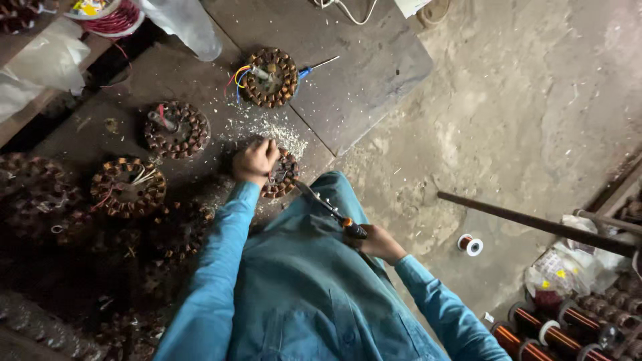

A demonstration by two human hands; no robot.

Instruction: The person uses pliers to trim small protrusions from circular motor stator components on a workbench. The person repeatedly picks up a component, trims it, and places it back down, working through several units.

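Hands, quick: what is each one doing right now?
Left hand: closed, gripping the round wound coil ring on the floor.
Right hand: closed around the handle of a long screwdriver.

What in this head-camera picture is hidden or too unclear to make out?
- Motor stator: mostly covered by the left hand.
- Screwdriver: its tip vanishes at the stator; the handle end sits inside the right hand.
- Stators at the lower left: lost in shadow, impossible to count.
- Copper wire spools: cut off by the bottom and right edges.
- Red wire reel: cut off by the top edge.
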